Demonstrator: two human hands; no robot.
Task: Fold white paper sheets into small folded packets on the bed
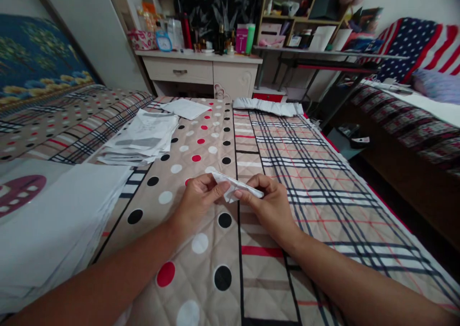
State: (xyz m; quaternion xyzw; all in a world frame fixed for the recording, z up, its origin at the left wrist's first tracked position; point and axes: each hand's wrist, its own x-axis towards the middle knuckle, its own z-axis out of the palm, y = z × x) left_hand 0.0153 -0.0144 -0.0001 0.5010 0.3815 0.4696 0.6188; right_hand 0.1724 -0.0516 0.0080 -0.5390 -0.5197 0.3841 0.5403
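Note:
Between my two hands is a small folded piece of white paper, held just above the bedspread. My left hand pinches its left end between thumb and fingers. At the right end, my right hand grips it the same way, thumb on top. The paper is creased into a narrow strip, and its underside is hidden. To the left lies a stack of white printed sheets, with a single white piece behind it. A row of folded white papers lies at the far edge of the bed.
A patterned bedspread spreads under my arms. Large white sheets or bags with a purple print lie at the near left. Beyond the bed stand a white dresser with bottles and a shelf desk. Another bed is at right.

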